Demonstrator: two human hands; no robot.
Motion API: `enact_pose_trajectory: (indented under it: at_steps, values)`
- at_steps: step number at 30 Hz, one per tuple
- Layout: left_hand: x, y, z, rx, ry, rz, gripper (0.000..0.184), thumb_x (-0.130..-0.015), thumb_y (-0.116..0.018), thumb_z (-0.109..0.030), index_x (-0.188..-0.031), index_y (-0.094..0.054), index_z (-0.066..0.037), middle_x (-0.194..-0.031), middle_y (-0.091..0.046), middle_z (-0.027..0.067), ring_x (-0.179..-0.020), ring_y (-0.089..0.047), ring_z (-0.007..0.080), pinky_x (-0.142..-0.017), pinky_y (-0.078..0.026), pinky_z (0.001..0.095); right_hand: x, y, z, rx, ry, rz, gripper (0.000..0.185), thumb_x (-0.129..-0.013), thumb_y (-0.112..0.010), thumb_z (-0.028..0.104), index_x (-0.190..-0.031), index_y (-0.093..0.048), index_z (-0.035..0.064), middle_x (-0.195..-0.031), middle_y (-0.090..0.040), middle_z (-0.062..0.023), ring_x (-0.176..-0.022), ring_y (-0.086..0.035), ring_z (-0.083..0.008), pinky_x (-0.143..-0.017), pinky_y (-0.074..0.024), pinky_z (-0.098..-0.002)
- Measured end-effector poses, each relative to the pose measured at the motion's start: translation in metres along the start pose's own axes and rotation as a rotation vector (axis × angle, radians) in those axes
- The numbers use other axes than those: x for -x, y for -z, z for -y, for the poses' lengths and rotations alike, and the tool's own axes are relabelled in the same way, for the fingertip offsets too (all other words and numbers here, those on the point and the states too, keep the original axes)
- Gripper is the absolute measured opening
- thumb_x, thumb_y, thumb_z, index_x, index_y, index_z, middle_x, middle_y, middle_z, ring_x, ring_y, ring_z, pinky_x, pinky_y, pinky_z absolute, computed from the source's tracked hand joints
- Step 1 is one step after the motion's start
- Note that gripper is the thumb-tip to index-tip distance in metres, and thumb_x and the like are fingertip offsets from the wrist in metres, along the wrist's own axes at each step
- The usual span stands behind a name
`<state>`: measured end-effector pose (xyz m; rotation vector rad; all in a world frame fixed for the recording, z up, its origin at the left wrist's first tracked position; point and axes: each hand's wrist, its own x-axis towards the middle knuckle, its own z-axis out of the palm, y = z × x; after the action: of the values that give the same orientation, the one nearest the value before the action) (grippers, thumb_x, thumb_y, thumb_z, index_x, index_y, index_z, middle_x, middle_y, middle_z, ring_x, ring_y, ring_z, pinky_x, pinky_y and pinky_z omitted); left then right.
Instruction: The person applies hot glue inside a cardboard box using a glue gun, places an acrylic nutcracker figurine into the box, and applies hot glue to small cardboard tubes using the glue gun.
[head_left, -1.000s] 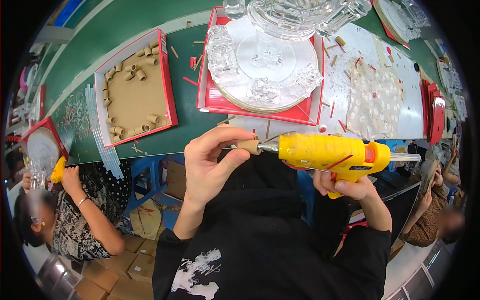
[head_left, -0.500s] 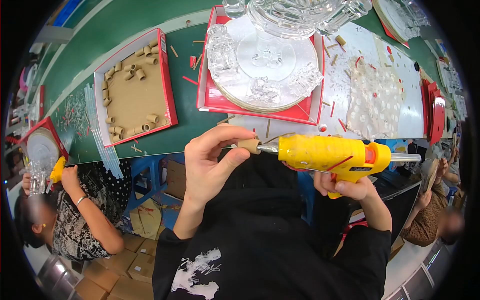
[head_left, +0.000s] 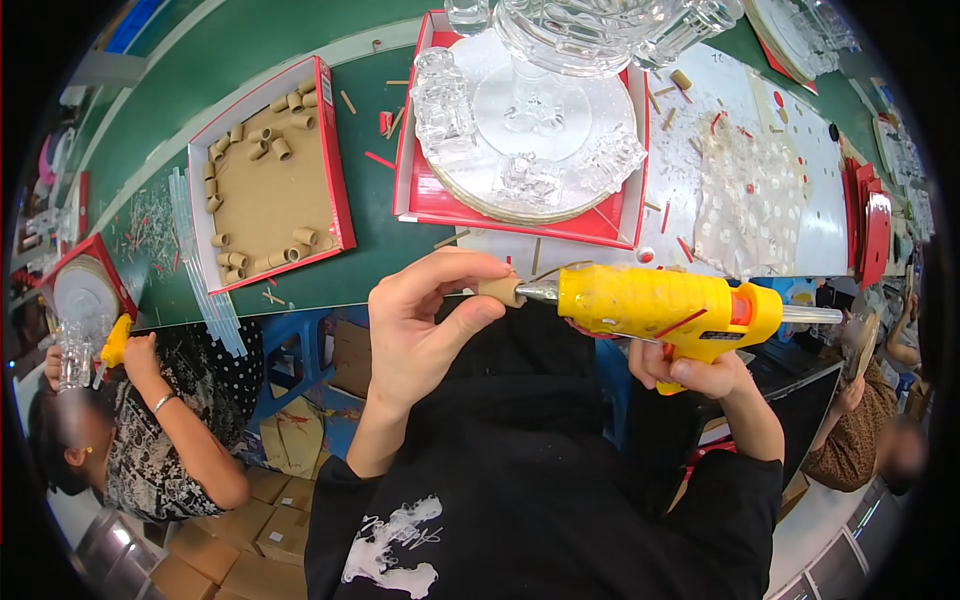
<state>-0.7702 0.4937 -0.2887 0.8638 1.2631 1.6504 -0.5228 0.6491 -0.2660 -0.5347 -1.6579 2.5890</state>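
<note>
red tray [head_left: 560, 234]: white disc [head_left: 472, 188] in it, clear pieces [head_left: 445, 110] on top; can't tell if fixed.
shallow box [head_left: 336, 150]: plenty of loose tubes [head_left: 283, 150], apparently not done.
glue gun [head_left: 645, 305]: your right hand [head_left: 690, 375] wraps the handle; nozzle [head_left: 541, 291] at held tube's [head_left: 502, 291] end.
left hand [head_left: 425, 320]: you're pinching held tube, thumb against fingers.
held tube: near table edge, in progress; glue on it unclear.

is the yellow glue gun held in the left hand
No, the right hand grips the yellow glue gun, while the left hand pinches a short brown tube at the nozzle.
</note>
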Motion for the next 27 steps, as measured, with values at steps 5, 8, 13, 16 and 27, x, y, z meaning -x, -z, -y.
enact_pose_trajectory:
  at_steps: [5, 8, 13, 16, 27]
  values:
    - [-0.001, 0.000, 0.001, -0.005, -0.017, 0.002, 0.027, -0.083, -0.072, -0.001, -0.108, -0.064, 0.006, -0.100, -0.066, 0.0125, -0.090, -0.065, 0.0162, -0.083, -0.051, 0.0264, 0.001, 0.009, -0.009, -0.099, 0.111, 0.102, 0.014, -0.086, -0.056, 0.012, -0.096, -0.055, 0.0033, -0.073, -0.055, -0.0048, -0.064, -0.057, -0.0167, -0.065, -0.0493, -0.0314]
    - [0.000, 0.000, 0.001, -0.023, -0.006, 0.002, 0.027, -0.083, -0.072, 0.000, -0.107, -0.064, 0.006, -0.100, -0.067, 0.0122, -0.090, -0.065, 0.0160, -0.082, -0.051, 0.0262, 0.000, 0.002, -0.002, -0.059, 0.061, 0.048, 0.016, -0.085, -0.056, 0.022, -0.086, -0.052, 0.0059, -0.068, -0.051, -0.0028, -0.063, -0.057, -0.0169, -0.063, -0.0468, -0.0301]
    - [0.000, 0.000, 0.000, -0.032, -0.004, -0.017, 0.027, -0.081, -0.072, 0.003, -0.107, -0.065, 0.006, -0.103, -0.069, 0.0131, -0.090, -0.066, 0.0163, -0.082, -0.052, 0.0265, 0.000, 0.000, -0.001, -0.016, 0.034, -0.004, 0.025, -0.086, -0.057, 0.031, -0.078, -0.052, 0.0080, -0.063, -0.048, -0.0007, -0.061, -0.057, -0.0171, -0.060, -0.0445, -0.0287]
    - [0.000, 0.000, -0.001, -0.046, 0.001, -0.021, 0.028, -0.081, -0.072, 0.004, -0.107, -0.065, 0.007, -0.103, -0.069, 0.0135, -0.091, -0.066, 0.0169, -0.083, -0.052, 0.0274, 0.001, 0.000, -0.003, -0.024, 0.044, -0.016, 0.025, -0.087, -0.057, 0.031, -0.082, -0.053, 0.0072, -0.064, -0.048, -0.0010, -0.061, -0.057, -0.0172, -0.060, -0.0448, -0.0288]
    - [0.000, -0.001, -0.004, -0.052, 0.045, -0.020, 0.027, -0.084, -0.072, -0.005, -0.105, -0.063, 0.008, -0.106, -0.067, 0.0200, -0.097, -0.065, 0.0195, -0.086, -0.052, 0.0293, 0.002, 0.007, -0.010, -0.005, 0.095, 0.051, 0.035, -0.087, -0.056, 0.029, -0.112, -0.053, 0.0047, -0.064, -0.049, -0.0005, -0.060, -0.057, -0.0169, -0.059, -0.0460, -0.0294]
